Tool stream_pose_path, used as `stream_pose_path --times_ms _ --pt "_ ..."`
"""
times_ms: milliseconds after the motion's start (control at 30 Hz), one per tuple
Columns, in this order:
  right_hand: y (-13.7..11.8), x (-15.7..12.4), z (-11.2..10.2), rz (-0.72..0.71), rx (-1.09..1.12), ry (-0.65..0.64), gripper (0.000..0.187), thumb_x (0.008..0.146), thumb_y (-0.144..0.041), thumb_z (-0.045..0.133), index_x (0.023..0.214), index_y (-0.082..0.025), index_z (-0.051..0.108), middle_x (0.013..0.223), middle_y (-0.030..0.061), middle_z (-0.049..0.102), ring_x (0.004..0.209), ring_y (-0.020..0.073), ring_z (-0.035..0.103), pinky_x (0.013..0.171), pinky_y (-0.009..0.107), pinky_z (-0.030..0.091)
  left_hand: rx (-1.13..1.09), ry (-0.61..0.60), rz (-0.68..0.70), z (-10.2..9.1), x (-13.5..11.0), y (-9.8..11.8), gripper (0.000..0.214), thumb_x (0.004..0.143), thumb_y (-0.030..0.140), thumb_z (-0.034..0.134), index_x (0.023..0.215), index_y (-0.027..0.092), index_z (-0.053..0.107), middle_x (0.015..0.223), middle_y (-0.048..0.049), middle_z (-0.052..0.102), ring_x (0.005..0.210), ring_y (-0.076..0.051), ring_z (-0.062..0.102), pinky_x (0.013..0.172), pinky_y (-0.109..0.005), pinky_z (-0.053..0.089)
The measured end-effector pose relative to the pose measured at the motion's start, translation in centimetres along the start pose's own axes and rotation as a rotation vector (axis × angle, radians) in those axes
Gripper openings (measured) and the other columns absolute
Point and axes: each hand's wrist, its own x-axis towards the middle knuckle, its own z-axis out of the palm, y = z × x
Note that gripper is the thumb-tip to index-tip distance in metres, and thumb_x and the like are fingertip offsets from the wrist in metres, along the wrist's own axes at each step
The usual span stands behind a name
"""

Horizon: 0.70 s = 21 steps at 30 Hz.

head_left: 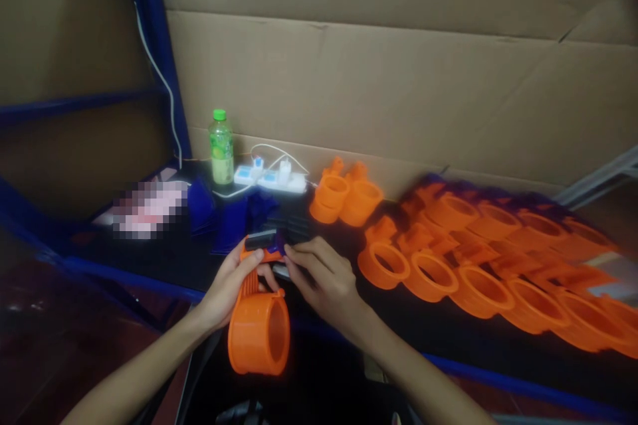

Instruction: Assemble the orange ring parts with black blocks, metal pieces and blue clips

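My left hand (230, 287) grips the stem of an orange plastic ring part (260, 333), whose wide ring hangs down toward me. At the top of the stem sits a small black and blue piece (264, 241). My right hand (323, 280) has its fingers closed in a pinch on that piece, right beside my left thumb. Both hands are just over the near edge of the dark table (438, 329).
Several orange ring parts (478, 259) lie in rows at the right, and two more (345, 198) stand behind my hands. Blue pieces (226, 218) are piled left of centre. A green-capped bottle (220, 147) and a white power strip (272, 178) stand by the cardboard wall (379, 80).
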Motion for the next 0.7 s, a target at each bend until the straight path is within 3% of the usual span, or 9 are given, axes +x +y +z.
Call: stream_pose_path --times_ms 200,400,700 --pt "-0.6 -0.5 -0.3 -0.043 -0.049 -0.017 0.024 0.092 -0.010 0.062 0.113 -0.020 0.066 0.095 0.0076 0.071 0.082 0.0172 0.066 0.068 0.030 0.056 -0.034 -0.008 -0.061 0.1 -0.3 0.2 0.028 0.089 0.039 0.067 0.105 0.019 0.055 0.067 -0.0038 0.072 0.055 -0.019 0.069 0.052 -0.024 0.051" --pt "-1.7 -0.3 -0.6 -0.060 -0.129 -0.099 0.018 0.092 -0.009 0.062 0.108 -0.017 0.067 0.095 0.0075 0.071 0.077 0.0141 0.063 0.066 0.027 0.055 -0.071 -0.018 -0.230 0.2 -0.2 0.8 0.043 0.090 0.058 0.057 0.089 0.015 0.055 0.060 -0.0077 0.069 0.045 -0.018 0.064 0.045 -0.023 0.047" --pt "-1.8 -1.4 -0.2 -0.079 -0.100 -0.046 0.020 0.090 -0.004 0.062 0.107 -0.015 0.065 0.093 0.0078 0.070 0.075 0.0130 0.061 0.060 0.024 0.051 -0.007 -0.006 -0.168 -0.3 -0.1 -0.1 0.032 0.092 0.047 0.061 0.104 0.019 0.053 0.062 -0.0039 0.073 0.048 -0.018 0.068 0.045 -0.021 0.049"
